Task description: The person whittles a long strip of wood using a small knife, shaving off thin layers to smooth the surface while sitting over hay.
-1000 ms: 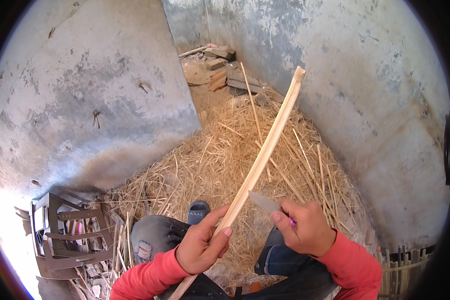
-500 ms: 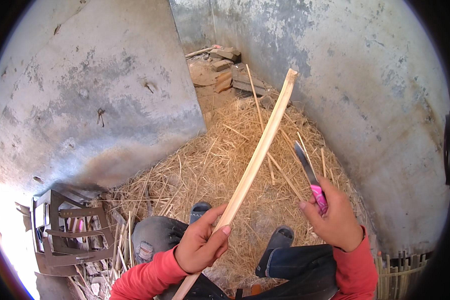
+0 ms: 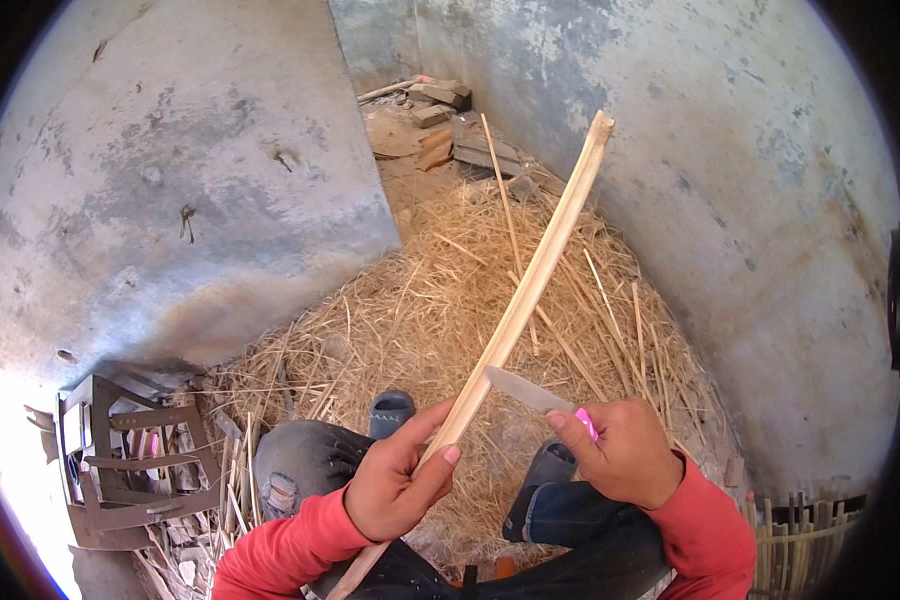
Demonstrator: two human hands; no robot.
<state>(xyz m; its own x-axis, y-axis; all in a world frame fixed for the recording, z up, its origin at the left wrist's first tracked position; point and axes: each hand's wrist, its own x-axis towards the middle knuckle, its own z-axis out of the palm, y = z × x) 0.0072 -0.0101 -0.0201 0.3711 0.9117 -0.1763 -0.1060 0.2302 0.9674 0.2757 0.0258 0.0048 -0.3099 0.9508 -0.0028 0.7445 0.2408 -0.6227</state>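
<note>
A long pale strip of split bamboo [image 3: 532, 290] slants from my lap up toward the far right, a knobbly node at its upper end. My left hand [image 3: 402, 480] grips it low down, thumb on one side and fingers round the other. In my right hand [image 3: 622, 455] is a knife [image 3: 528, 390] with a pink handle, mostly covered by the fingers. Its blade points left, and the tip meets the strip's right edge just above my left hand.
Shavings and loose strips [image 3: 440, 290] cover the floor ahead. A brown slatted frame [image 3: 150, 455] stands at left. Grey walls [image 3: 730, 200] rise on both sides, with bricks [image 3: 440, 95] in the far corner. A bundle of upright slats [image 3: 805, 545] stands at lower right.
My right hand has moved left and down, turning the knife from pointing up to lying across, its tip now at the bamboo. My left hand keeps its grip.
</note>
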